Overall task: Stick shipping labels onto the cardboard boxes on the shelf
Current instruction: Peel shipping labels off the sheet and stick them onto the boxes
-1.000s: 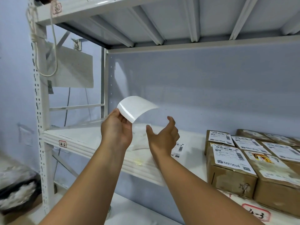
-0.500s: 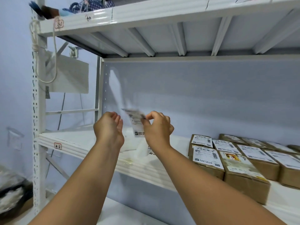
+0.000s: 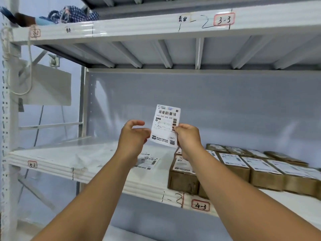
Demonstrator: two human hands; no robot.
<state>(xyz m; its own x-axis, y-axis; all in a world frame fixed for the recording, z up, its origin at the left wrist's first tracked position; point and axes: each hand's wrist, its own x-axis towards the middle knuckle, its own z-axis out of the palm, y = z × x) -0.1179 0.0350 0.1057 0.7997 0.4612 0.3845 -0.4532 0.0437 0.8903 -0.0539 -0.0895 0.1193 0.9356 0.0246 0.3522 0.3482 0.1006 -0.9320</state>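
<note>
Two bare forearms reach up and forward from the bottom edge. Right hand (image 3: 188, 138) pinches the label (image 3: 165, 125) by its right edge, thumb in front. Left hand (image 3: 132, 138) is loosely curled just beside the label's left edge, thumb and forefinger apart, holding nothing; cannot tell if it touches the paper.

The label is held in the air above the shelf (image 3: 104, 164), upright, long axis vertical, printed side toward the camera. Thin white paper, flat, barcodes and small print on it.

Spare labels (image 3: 147, 161) lie flat on the shelf below the left hand.

Key relation: the boxes (image 3: 184, 178) sit below and to the right of the hands, so the right hand is nearer. The label probably has to tip from upright to flat, face up, to go on a lid. The boxes are brown cardboard, low and rectangular, packed touching in rows; every top I can see already carries a white label, so the target box is unclear.

Behind is a smooth grey back panel (image 3: 225, 110). Overhead is a ribbed white metal upper shelf (image 3: 139, 30) with checked cloth (image 3: 73, 14) on it.
</note>
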